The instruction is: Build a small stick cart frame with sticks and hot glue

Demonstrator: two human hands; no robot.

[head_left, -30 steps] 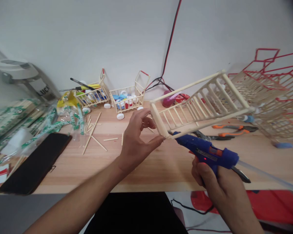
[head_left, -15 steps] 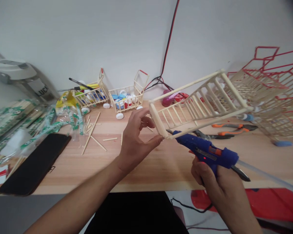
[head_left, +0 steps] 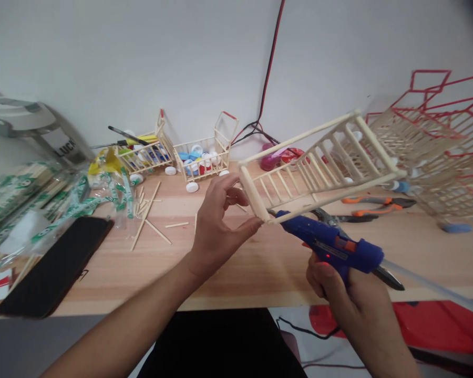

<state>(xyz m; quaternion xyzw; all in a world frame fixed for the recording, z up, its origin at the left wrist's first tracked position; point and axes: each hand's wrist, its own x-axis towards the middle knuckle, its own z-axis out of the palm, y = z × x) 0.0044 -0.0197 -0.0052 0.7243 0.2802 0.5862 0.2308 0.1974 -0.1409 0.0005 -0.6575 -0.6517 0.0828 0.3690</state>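
My left hand (head_left: 216,226) pinches the near end of a wooden stick frame (head_left: 319,165), a ladder-like cage of thin rods held up in the air above the wooden table (head_left: 260,262). My right hand (head_left: 347,294) grips a blue hot glue gun (head_left: 331,247) with a red light on its side. The gun's nozzle touches the frame's lower near corner, right by my left thumb. A clear glue stick sticks out of the gun's back toward the right.
Two small stick carts (head_left: 205,152) filled with bottle caps stand at the wall. Loose sticks (head_left: 150,215) and wrapped packs (head_left: 31,205) lie left, beside a black phone (head_left: 55,262). Orange-handled pliers (head_left: 362,205) and larger red-edged stick carts (head_left: 437,152) sit right. Cables (head_left: 268,79) hang down the wall.
Frame, glue gun and both hands have barely shifted, a little left and up in view. The nozzle stays at the same corner.
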